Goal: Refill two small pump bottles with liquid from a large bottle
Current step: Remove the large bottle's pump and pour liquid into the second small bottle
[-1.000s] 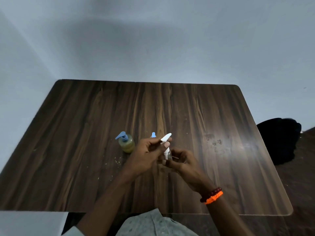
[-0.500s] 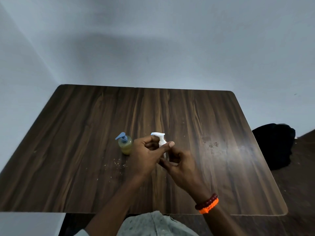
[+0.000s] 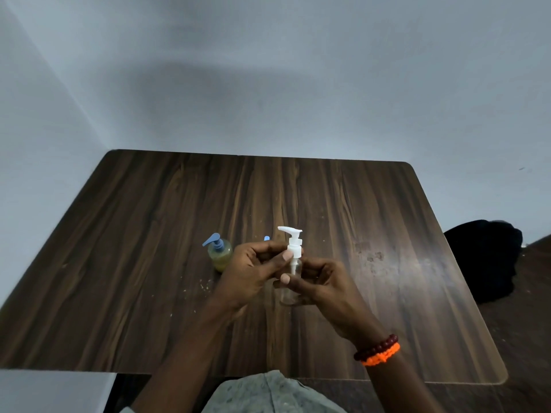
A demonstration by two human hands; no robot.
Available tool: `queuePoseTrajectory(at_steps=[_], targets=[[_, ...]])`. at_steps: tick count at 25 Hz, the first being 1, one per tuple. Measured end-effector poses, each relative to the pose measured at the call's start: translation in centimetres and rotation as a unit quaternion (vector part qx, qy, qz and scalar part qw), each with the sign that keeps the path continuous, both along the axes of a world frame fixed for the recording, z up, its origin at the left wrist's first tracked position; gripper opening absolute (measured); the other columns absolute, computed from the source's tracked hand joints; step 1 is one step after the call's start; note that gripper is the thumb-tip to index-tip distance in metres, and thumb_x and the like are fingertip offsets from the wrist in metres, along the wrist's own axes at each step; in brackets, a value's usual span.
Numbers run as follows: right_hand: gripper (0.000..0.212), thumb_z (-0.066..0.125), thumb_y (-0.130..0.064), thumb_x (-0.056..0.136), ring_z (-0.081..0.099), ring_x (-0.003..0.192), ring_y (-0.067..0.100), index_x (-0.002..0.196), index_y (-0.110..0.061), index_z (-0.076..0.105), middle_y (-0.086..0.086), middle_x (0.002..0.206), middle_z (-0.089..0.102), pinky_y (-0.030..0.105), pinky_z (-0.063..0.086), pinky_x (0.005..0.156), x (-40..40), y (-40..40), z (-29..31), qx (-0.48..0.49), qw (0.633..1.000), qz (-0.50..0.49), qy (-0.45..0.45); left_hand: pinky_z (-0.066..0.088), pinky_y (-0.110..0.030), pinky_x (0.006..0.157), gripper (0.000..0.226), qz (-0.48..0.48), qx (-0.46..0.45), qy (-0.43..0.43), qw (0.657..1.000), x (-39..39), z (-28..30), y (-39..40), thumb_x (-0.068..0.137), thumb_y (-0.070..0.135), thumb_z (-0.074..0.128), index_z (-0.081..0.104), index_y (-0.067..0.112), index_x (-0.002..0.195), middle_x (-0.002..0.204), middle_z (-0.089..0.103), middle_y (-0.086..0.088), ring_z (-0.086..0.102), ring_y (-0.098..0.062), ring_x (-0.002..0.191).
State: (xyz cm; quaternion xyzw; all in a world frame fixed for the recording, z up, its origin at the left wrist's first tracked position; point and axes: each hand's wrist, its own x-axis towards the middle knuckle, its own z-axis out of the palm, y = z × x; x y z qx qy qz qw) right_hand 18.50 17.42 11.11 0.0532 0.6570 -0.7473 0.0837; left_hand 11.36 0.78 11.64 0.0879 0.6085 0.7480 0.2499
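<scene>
left hand (image 3: pixel 250 272) pinches pump (image 3: pixel 293 241) | right hand (image 3: pixel 322 281) grips clear bottle (image 3: pixel 290 290) — dark wood table (image 3: pixel 149 263), grey walls

You are looking down on a dark wood-grain tabletop (image 3: pixel 155 263) with rounded far corners, set against a plain pale wall (image 3: pixel 268 70). Pale specks (image 3: pixel 204 286) lie scattered on its surface, and a dull smudge (image 3: pixel 369 254) marks it farther right. On the floor beside its right edge sits a black bundle (image 3: pixel 486 257).
</scene>
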Motion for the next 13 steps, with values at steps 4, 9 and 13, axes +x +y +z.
queuePoseTrajectory(at_steps=[4, 9, 13], targets=[[0.023, 0.074, -0.020, 0.093, 0.077, 0.088, 0.029, 0.113, -0.009, 0.076, 0.014, 0.095, 0.078, 0.053, 0.066, 0.072, -0.7, 0.1, 0.1, 0.190, 0.979, -0.040, 0.055, 0.063, -0.020, 0.071, 0.020, 0.141, -0.101, 0.071, 0.982, 0.9, -0.5, 2.0, 0.080, 0.018, 0.089, 0.074, 0.024, 0.092, 0.094, 0.083, 0.002, 0.081, -0.013, 0.091], [0.022, 0.074, -0.023, 0.093, 0.076, 0.088, 0.036, 0.112, -0.010, 0.075, 0.015, 0.094, 0.076, 0.058, 0.064, 0.073, -0.6, 0.8, 0.5, 0.168, 0.984, -0.005, 0.051, 0.064, -0.023, 0.084, 0.028, 0.014, -0.051, 0.026, 0.998, 0.3, -0.6, 2.0, 0.095, 0.021, 0.076, 0.073, 0.027, 0.122, 0.117, 0.080, 0.002, 0.076, -0.011, 0.112], [0.021, 0.075, -0.015, 0.092, 0.077, 0.098, 0.033, 0.111, -0.006, 0.075, 0.016, 0.105, 0.078, 0.058, 0.064, 0.080, -0.1, 1.1, 0.2, 0.092, 0.996, 0.012, 0.016, 0.066, -0.039, 0.092, 0.025, -0.046, 0.025, 0.012, 0.999, -0.2, -0.2, 0.8, 0.095, 0.023, 0.074, 0.077, 0.016, 0.118, 0.118, 0.081, -0.007, 0.077, -0.022, 0.113]])
